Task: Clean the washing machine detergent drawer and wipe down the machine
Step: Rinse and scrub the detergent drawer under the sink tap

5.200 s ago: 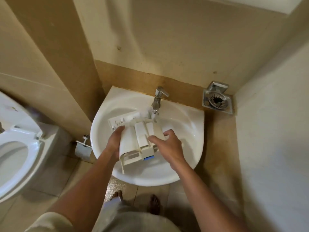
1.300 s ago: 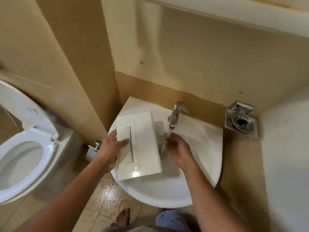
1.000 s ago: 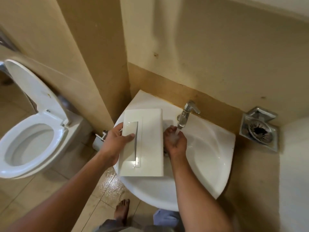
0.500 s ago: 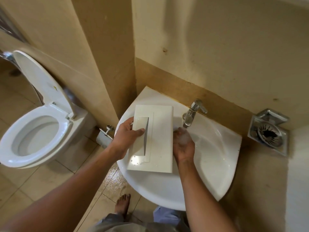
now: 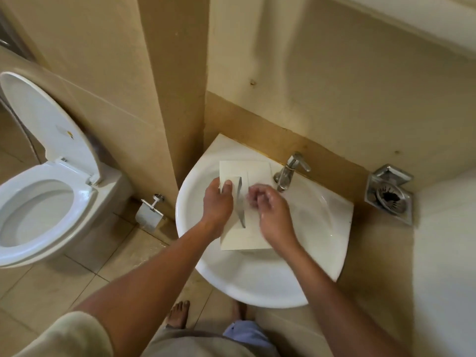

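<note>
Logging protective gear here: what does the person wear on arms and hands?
No gloves: the left hand and right hand are bare, as are both forearms. No watch or bracelet shows. A cream short sleeve covers the left upper arm.

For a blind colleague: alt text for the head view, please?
Over a white sink, the left hand grips a white detergent drawer; the blurred right hand is above its front, beside a chrome tap. An open toilet stands left.

head camera looks steeply down, close above the sink (image 5: 257,284).
</note>
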`<state>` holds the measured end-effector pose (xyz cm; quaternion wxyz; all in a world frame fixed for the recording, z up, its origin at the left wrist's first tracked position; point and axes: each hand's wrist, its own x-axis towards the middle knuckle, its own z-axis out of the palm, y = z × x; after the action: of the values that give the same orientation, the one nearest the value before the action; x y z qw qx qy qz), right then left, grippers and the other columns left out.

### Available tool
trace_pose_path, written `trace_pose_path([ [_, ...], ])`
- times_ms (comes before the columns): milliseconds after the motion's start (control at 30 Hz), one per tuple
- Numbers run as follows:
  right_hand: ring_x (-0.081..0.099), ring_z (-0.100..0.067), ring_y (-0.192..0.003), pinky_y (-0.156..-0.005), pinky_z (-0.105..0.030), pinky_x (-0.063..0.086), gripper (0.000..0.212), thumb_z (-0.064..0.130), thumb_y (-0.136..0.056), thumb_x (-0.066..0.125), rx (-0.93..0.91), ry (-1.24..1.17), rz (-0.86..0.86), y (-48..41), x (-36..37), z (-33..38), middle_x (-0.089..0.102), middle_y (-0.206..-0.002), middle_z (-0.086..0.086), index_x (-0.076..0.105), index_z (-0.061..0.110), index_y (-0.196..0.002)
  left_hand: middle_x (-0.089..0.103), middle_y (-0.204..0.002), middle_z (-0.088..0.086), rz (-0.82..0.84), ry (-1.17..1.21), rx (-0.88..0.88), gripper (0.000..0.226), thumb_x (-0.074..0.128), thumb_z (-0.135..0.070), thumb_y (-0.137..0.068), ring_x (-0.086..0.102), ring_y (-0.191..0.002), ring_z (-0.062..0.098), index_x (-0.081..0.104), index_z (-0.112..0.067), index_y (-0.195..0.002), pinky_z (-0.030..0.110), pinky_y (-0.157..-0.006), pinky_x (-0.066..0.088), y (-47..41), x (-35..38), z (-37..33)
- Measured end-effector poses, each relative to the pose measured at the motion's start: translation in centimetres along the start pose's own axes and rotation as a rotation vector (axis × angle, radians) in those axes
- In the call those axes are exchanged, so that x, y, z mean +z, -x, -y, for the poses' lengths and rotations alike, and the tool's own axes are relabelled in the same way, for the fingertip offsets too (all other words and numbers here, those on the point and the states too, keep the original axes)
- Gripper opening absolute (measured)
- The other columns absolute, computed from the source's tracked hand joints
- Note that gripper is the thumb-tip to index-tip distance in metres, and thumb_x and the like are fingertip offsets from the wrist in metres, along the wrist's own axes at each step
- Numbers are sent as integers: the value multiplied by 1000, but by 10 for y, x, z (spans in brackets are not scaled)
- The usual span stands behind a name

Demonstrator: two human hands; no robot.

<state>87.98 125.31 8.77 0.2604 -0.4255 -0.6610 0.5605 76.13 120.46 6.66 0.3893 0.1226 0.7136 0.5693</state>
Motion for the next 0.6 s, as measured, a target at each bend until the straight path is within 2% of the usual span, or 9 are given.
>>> trace_pose_path([
  [33,63,-4,-100,-94,-20,49,29,0,-101,43,-151,233,-12,16,-1,-14,70,-107,1,66,15,-110,66,-121,-1,5,15,-11,34,37,-30,-107,62,-109,23,56,-21,-135,42,-97,51,0,2,0],
  [100,55,-12,-127,-109,-20,41,34,8,-100,47,-377,597,-21,49,-6,-38,62,-133,-4,62,11,-130,61,-122,-5,6,26,-36,34,36,-32,-108,59,-109,21,51,-24,-138,43,-100,49,2,6,1],
  [167,48,-21,-137,-114,-32,40,41,18,-102,44,-455,848,-55,70,-3,-48,57,-142,-8,56,8,-139,57,-120,-8,2,11,-48,33,35,-33,-108,57,-108,19,48,-27,-137,43,-100,48,4,9,4],
  [233,37,-24,-145,-120,-40,29,54,34,-103,30,-319,1027,-65,69,7,-36,46,-153,-9,42,8,-150,59,-119,-8,-1,7,-36,28,34,-33,-108,58,-106,17,49,-28,-131,42,-98,48,5,10,9],
  [300,17,-23,-153,-123,-43,11,66,47,-102,18,-128,1135,-4,46,12,-20,25,-164,-7,22,11,-158,61,-117,-8,2,-3,-19,24,35,-30,-108,59,-106,16,50,-27,-126,36,-93,48,8,11,11],
  [367,0,-21,-155,-124,-45,2,67,47,-103,18,-7,1175,62,11,13,-10,7,-168,-5,6,13,-160,63,-114,-7,21,-21,-7,22,36,-29,-108,61,-106,17,52,-25,-122,34,-90,48,9,12,11],
  [500,-9,-19,-154,-124,-47,-6,67,43,-103,18,95,1150,139,-56,24,-2,-4,-169,-1,-1,14,-160,68,-118,1,44,6,-33,31,38,-32,-106,65,-105,19,57,-19,-126,40,-95,54,8,11,8],
  [600,-7,-20,-154,-123,-51,-6,60,37,-104,17,-20,1239,241,-76,39,3,3,-169,3,7,19,-161,71,-109,1,83,48,-42,33,33,-30,-110,67,-98,11,64,-21,-118,19,-76,52,7,6,6],
])
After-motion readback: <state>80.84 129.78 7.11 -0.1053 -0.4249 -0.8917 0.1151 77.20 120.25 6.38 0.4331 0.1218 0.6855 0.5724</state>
